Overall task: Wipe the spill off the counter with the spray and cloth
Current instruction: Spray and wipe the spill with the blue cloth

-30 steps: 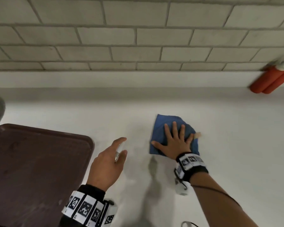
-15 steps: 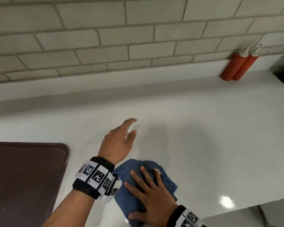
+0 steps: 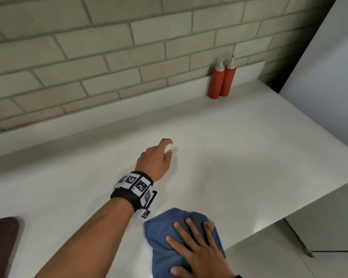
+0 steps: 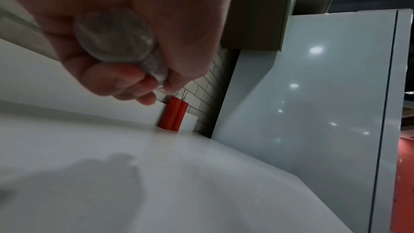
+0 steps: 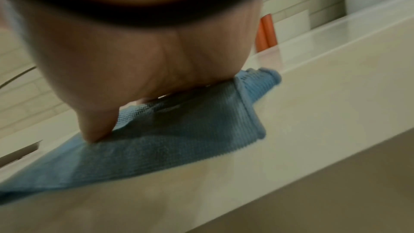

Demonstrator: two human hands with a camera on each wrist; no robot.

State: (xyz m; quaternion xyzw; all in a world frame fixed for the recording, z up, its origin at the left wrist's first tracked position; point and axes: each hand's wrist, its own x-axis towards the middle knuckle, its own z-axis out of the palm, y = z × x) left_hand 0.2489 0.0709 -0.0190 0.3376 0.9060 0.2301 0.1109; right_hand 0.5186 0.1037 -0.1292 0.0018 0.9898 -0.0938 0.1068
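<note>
Two red bottles point(image 3: 222, 81) against wall point(image 3: 88, 57)

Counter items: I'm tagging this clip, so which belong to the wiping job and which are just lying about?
In use:
left hand gripping clear spray bottle
right hand pressing blue cloth
counter

Lying about:
two red squeeze bottles
brown tray

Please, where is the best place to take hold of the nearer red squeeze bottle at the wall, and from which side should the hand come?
Probably round the middle of the red squeeze bottle, coming from the front. It stands upright against the backsplash, and its twin bottle touches its right side, so only the front and left are free.
</note>
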